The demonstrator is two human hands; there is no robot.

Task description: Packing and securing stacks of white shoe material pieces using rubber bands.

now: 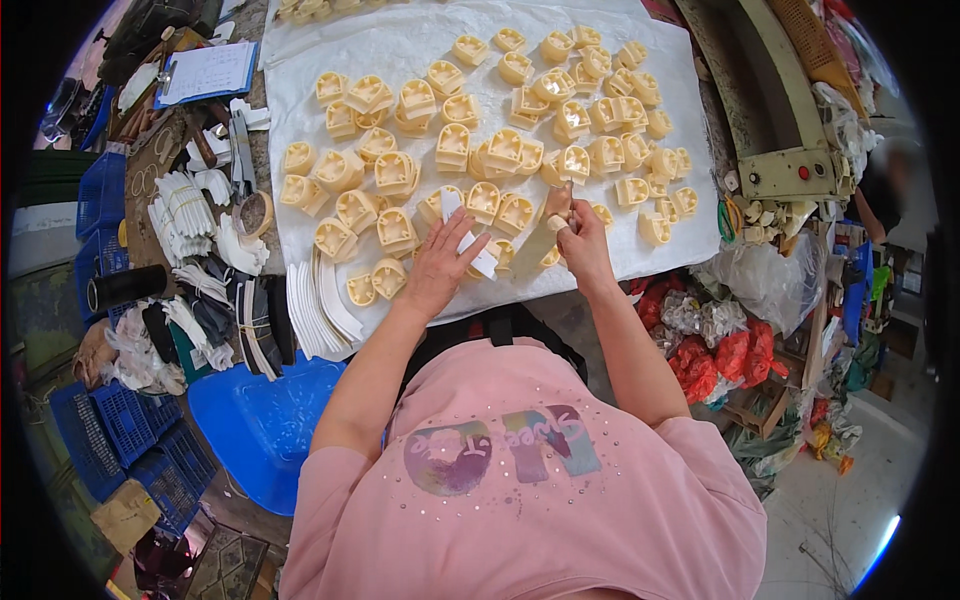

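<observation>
Rests the left hand (436,262), with fingers slightly apart, across 1 white strip (484,263) among cream molded pieces (397,174) on a white sheet (690,243); cannot tell whether pinching it. Holds a brownish tool (558,201) of unclear kind in the closed right hand (584,240), right of the strip.

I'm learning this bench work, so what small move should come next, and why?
Probably bring the tool in the right hand toward the white strip: the left hand has its fingers on the strip, and the tool is close by.
</observation>
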